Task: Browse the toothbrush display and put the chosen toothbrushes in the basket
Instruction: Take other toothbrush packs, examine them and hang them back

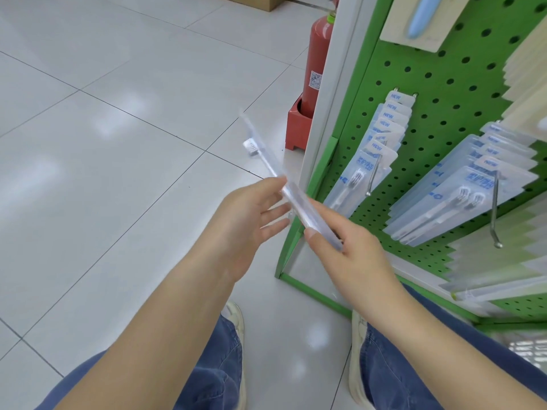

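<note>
Down in front of me, my right hand (352, 250) pinches the lower end of a clear toothbrush pack (284, 184) between thumb and curled fingers, so the pack slants up and to the left, seen edge-on, with a white brush head (250, 146) sticking out near its top. My left hand (251, 214) is beside it with fingers spread and relaxed; whether the fingertips touch the pack's edge I cannot tell. Just to the right stands the green pegboard display (444, 84), with rows of matching packs (376, 161) hanging on metal hooks (492, 211) and pale cards stacked along the far right edge. Behind the display's white post, a red fire extinguisher (318, 63) sits in a red stand (297, 128) on the tiled floor (103, 128). My jeans and light shoes show below.
</note>
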`<state>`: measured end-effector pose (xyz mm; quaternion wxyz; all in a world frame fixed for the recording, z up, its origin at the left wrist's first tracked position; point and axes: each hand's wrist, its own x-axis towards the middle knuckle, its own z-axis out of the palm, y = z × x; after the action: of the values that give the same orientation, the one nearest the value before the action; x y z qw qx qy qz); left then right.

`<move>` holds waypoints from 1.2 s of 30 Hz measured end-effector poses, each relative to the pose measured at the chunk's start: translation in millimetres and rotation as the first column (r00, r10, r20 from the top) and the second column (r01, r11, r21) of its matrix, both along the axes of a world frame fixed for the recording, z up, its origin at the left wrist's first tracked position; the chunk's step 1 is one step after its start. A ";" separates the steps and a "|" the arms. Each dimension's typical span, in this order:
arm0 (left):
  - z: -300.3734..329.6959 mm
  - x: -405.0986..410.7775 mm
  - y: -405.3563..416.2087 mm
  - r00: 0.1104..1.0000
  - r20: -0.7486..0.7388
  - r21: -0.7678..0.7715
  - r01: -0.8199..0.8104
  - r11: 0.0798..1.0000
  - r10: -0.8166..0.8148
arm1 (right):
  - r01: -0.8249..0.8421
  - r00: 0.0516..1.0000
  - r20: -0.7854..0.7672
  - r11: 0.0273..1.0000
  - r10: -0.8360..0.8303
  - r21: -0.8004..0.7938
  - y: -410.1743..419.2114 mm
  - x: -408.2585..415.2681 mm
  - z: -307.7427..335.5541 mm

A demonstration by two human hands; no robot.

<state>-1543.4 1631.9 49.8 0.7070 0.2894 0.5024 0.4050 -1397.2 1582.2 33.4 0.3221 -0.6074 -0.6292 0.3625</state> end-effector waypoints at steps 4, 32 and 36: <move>-0.7 2.3 -2.8 0.999 0.014 0.066 0.029 0.997 -0.030 | -0.169 0.842 0.538 0.962 0.028 0.214 -4.8 0.2 -11.1; 9.2 -7.2 0.6 0.900 -0.419 0.323 0.273 0.906 -0.122 | -0.129 0.859 -0.503 0.909 -0.097 -0.397 7.3 8.6 11.8; 11.5 -8.1 2.9 0.911 -0.398 0.339 0.258 0.905 -0.111 | -0.136 0.854 -0.510 0.902 -0.103 -0.410 7.5 8.8 12.1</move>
<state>-1551.5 1634.8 61.3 0.5649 0.5402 0.5069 0.3636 -1388.5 1589.8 45.6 0.3340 -0.5369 -0.4275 0.6461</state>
